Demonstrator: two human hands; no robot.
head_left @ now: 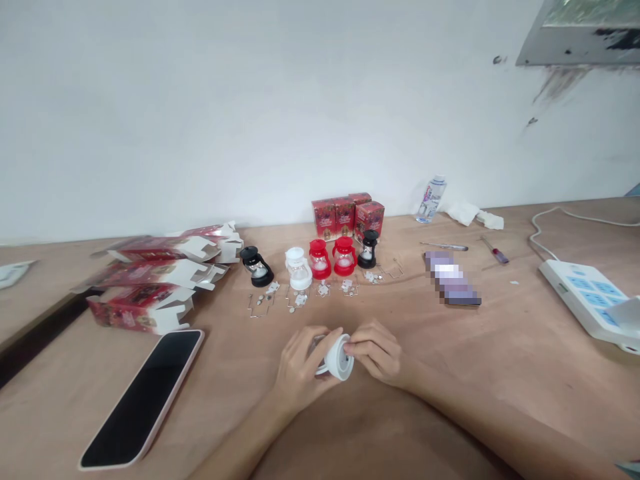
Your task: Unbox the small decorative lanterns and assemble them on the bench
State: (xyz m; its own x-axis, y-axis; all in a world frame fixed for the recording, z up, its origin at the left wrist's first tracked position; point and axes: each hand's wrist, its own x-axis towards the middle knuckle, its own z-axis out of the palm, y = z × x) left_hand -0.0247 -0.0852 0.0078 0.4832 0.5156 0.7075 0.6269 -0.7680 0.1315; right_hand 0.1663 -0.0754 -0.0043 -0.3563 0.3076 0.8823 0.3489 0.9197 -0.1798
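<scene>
My left hand (pixel 303 365) is wrapped round a small white lantern (pixel 339 359), tipped on its side with its round base turned to the right. The fingers of my right hand (pixel 376 352) are curled together, their tips at the underside of that base. Whatever they may pinch there is too small to make out. Beyond my hands stand a black lantern (pixel 257 267), a white lantern (pixel 299 269), a red lantern (pixel 319 259), another red lantern (pixel 345 257) and a second black lantern (pixel 369 250). Bent wire handles (pixel 259 308), button cells (pixel 292 310) and white bits (pixel 301 300) lie before them.
Opened red boxes (pixel 150 273) lie left, above a phone (pixel 145 400). Closed red boxes (pixel 335 217) stand by the wall. Rightward are a bottle (pixel 431 200), tissues (pixel 463 213), a pixelated phone (pixel 451 280), a screwdriver (pixel 499 255), a thin tool (pixel 444 246) and a power strip (pixel 590 297).
</scene>
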